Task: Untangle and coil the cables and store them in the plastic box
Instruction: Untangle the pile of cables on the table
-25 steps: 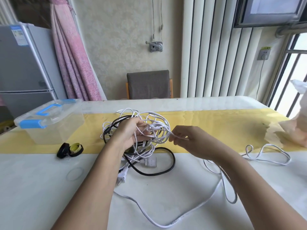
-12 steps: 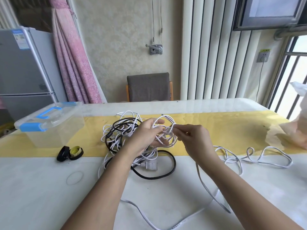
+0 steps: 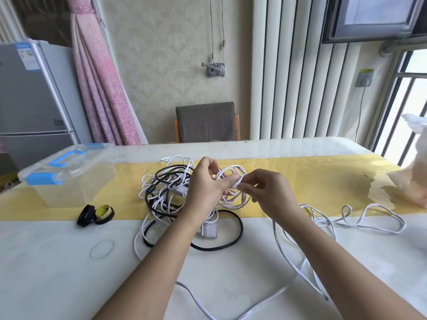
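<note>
The left hand and right hand both pinch the white cable; the fridge label is illegible.

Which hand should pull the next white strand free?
Likely right. The right hand pinches the white cable, whose freed length lies on its side; the left hand grips the tangle, anchoring it.

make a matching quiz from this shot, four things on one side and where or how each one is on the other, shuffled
1. plastic box
2. white cable
3. black cable
4. chair

a. behind the far edge of the table
b. held by left hand and right hand
c. lid on, at the left
d. looped flat on the tabletop

Pairs: 1-c, 2-b, 3-d, 4-a
</note>
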